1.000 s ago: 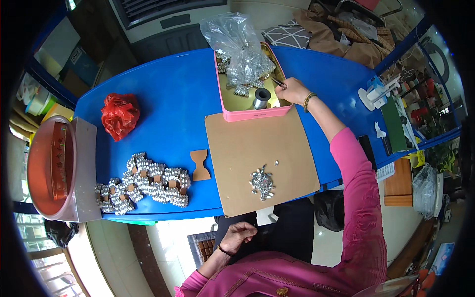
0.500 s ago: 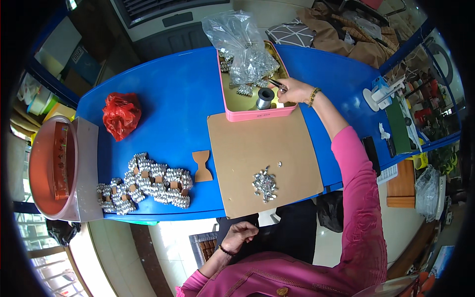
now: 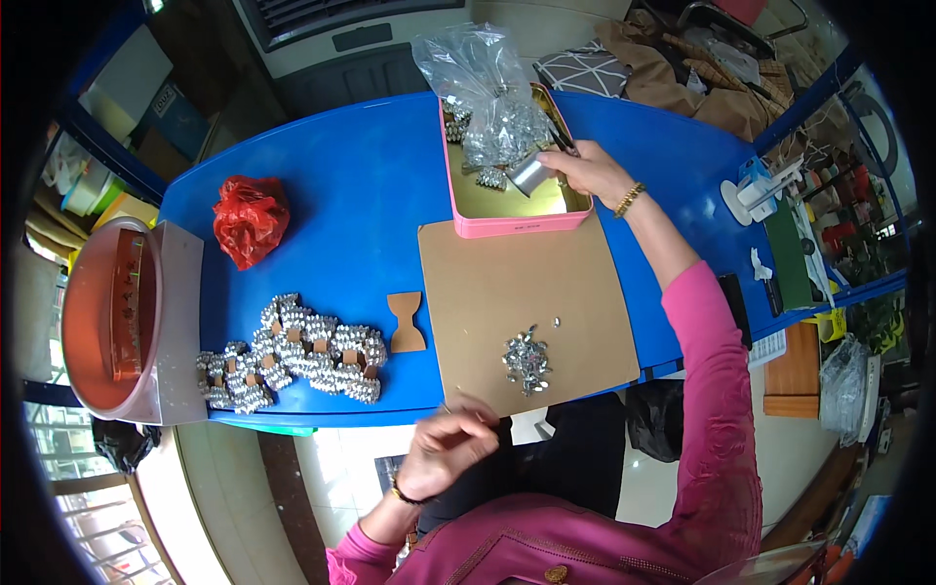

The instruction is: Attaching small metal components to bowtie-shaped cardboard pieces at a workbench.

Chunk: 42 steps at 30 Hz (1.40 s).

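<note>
My right hand (image 3: 590, 174) is over the pink tin (image 3: 522, 227), fingers closed on a spool of silvery wire (image 3: 529, 177) that is lifted and tilted. A dark-handled tool (image 3: 563, 141) stands out beside those fingers; its kind is hard to make out. A clear plastic bag of silvery beads (image 3: 497, 117) rests in the tin. Near the front edge of the cardboard sheet (image 3: 517, 283) lies a small heap of shiny silvery beads (image 3: 526, 361). My left hand (image 3: 448, 453) is raised below the sheet's near left corner, its bent fingers smeared by motion.
Silver beaded pieces with cardboard cores (image 3: 302, 341) lie at left, beside a waisted cardboard piece (image 3: 407, 322). Behind them is a crumpled red bag (image 3: 251, 219). A pink basin (image 3: 83, 322) stands at the blue table's (image 3: 351, 175) left end. A white stand (image 3: 746, 200) is at right.
My right hand has picked up the wire spool and tilted it; before, it stood upright in the tin. My left hand has risen from my lap toward the table edge.
</note>
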Tool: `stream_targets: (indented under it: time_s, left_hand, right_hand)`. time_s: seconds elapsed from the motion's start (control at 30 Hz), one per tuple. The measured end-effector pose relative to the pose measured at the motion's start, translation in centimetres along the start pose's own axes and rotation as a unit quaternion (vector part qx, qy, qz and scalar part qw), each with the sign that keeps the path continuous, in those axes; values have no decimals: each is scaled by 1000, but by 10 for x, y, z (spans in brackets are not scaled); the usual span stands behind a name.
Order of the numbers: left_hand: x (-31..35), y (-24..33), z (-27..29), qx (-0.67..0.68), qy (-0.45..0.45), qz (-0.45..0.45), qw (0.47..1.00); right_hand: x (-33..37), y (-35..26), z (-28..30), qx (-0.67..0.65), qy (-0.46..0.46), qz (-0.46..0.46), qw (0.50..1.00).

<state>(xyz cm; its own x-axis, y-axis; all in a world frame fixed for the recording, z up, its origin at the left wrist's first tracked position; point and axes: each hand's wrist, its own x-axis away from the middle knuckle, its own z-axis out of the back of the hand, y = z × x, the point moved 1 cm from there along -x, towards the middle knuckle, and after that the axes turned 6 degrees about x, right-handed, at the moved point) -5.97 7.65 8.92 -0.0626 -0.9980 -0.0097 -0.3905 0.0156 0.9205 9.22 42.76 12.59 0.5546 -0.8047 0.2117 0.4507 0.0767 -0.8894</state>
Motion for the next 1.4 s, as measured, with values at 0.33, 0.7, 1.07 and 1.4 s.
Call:
stream_targets:
  time_s: [0.33,0.7,1.07,1.4]
  left_hand:
    - [-138,45,27,-107,54,-94,988]
    - [-169,9,12,207,-7,35,978]
    - [-171,0,7,375,-80,73,920]
    - [-170,0,26,315,21,99,944]
  right_hand:
    - [40,-39,-17,1,-31,10,999]
    - [61,-40,-10,-77,-60,35,995]
    - [74,-26,-15,-159,-99,12,982]
    - [70,-24,-21,-68,-23,48,996]
